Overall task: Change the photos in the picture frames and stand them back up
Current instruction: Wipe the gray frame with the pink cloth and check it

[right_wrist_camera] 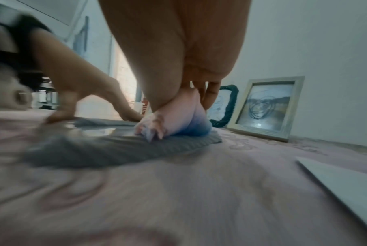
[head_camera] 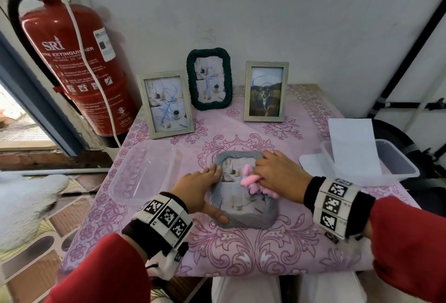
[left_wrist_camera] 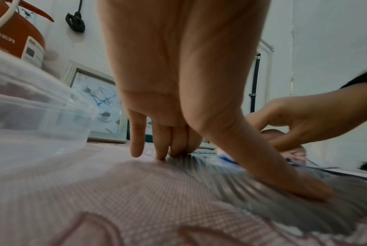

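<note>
A grey rope-edged picture frame (head_camera: pixel 243 217) lies flat, glass up, in the middle of the pink tablecloth (head_camera: pixel 241 249). My left hand (head_camera: pixel 205 189) presses on its left border with straight fingers (left_wrist_camera: pixel 136 141), and the thumb lies on the lower edge. My right hand (head_camera: pixel 268 176) grips a bunched pink cloth (head_camera: pixel 251 179) and holds it down on the glass; the cloth (right_wrist_camera: pixel 184 119) shows blue staining underneath. Three frames stand at the back: a pale wooden frame (head_camera: pixel 165 105), a dark green rope frame (head_camera: pixel 209 78) and a second pale wooden frame (head_camera: pixel 266 91), all with blue scribbles on them.
A clear plastic tub (head_camera: pixel 142 172) sits left of the grey frame. At the right edge stands another tub (head_camera: pixel 395 162) with a white sheet (head_camera: pixel 352 143) leaning in it and a lid (head_camera: pixel 311 160) beside it. A red fire extinguisher (head_camera: pixel 79 61) hangs at the left.
</note>
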Tool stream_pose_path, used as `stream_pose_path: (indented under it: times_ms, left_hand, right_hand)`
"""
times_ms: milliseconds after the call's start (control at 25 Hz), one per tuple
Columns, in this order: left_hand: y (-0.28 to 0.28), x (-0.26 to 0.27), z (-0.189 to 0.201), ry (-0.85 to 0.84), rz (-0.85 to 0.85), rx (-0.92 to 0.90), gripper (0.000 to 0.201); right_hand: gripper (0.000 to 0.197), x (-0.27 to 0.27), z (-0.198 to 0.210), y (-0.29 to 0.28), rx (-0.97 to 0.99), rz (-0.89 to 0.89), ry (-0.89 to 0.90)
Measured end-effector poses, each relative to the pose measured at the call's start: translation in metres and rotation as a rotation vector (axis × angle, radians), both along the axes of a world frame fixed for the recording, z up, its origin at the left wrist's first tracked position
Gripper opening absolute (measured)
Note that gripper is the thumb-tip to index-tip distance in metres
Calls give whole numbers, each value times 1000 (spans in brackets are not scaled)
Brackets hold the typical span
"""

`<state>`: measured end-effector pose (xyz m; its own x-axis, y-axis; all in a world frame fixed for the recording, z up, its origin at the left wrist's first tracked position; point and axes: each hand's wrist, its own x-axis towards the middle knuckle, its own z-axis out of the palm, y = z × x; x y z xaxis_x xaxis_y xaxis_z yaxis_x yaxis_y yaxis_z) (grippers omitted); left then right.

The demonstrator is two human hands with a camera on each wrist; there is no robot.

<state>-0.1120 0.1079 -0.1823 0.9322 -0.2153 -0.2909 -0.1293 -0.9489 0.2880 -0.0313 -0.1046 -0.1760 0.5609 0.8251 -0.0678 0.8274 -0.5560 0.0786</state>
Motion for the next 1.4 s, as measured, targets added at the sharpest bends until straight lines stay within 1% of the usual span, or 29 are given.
stream_pose_path:
  times_ms: [80,160,240,320,440,520,720,880,920,1000,1120,1200,1240,1320,1400]
  left_hand:
    - [1,0,-2,5,10,-27,120]
    - [1,1,-3,2,12,-22,121]
    - [-1,1,-3,-1,10,-8,121]
    - [-2,1,-2,-7,9,6,121]
    - [-3,2,0,-8,-2,59,123]
    - [-3,2,1,4,-12,78,123]
    - [0,0,0,19,-6,52,123]
    - [-2,2,0,30,-9,83,124]
    - [-3,3,0,28,-9,91,124]
    - [-4,4,1,31,-12,107,123]
    - [-7,3,2,32,-8,124,124]
    - [-7,2,3,36,-9,126,123]
    - [-7,2,3,40,-8,122,123]
    - [-6,1,4,49,-9,109,122]
    - [-5,1,4,54,-12,103,122]
  right_hand:
    - [24,18,0,12,-5,-50,53]
    - [22,25,1,23,81,-64,160]
    - [21,15,-2,29,186,-42,297]
    - [25,-8,-8,26,229,33,370]
    - [34,-34,-17,7,186,124,298]
    - [39,-34,-16,-6,117,121,219]
    - [33,-5,-10,-7,-26,143,44]
    - [29,22,-6,12,-61,27,-29]
    - [28,23,-6,16,-33,1,-7]
    - [27,13,-11,18,58,-6,109]
    - [32,-19,-18,4,179,74,308]
    - [37,-34,-18,-8,154,156,316]
    - [39,-37,-15,-14,112,197,272]
    - [39,-35,-7,-24,34,266,106]
    - [42,-25,3,-27,-34,270,-57]
